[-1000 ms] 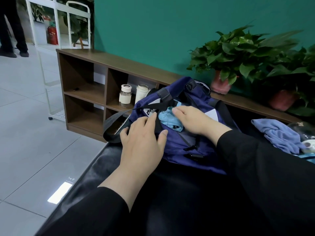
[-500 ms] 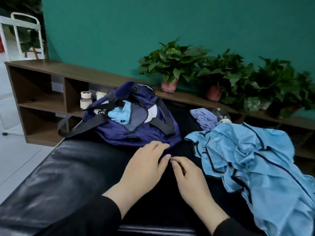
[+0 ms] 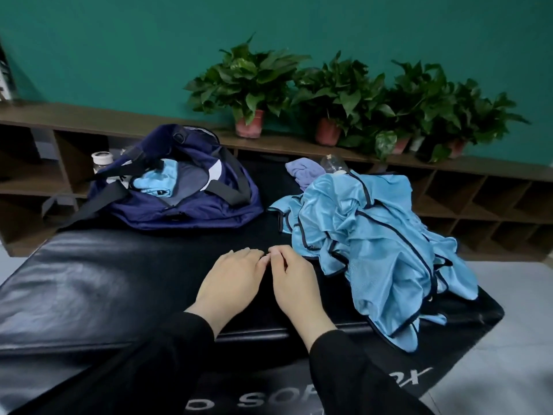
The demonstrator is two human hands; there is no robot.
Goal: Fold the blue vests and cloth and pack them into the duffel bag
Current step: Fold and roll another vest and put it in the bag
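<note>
A black padded table (image 3: 89,265) is seen from above. Both hands are laid palm down on it, side by side with fingertips nearly touching: the left hand (image 3: 232,284) and the right hand (image 3: 294,283), fingers relaxed, nothing held. A navy duffel bag (image 3: 179,187) is placed at the far left of the table, unzipped, with a folded light blue vest (image 3: 157,181) tucked inside. A crumpled heap of light blue vests (image 3: 368,235) is piled just right of the hands. A lavender cloth (image 3: 303,170) is bunched behind the heap. Potted plants (image 3: 248,85) are lined along a wooden shelf (image 3: 74,118).
</note>
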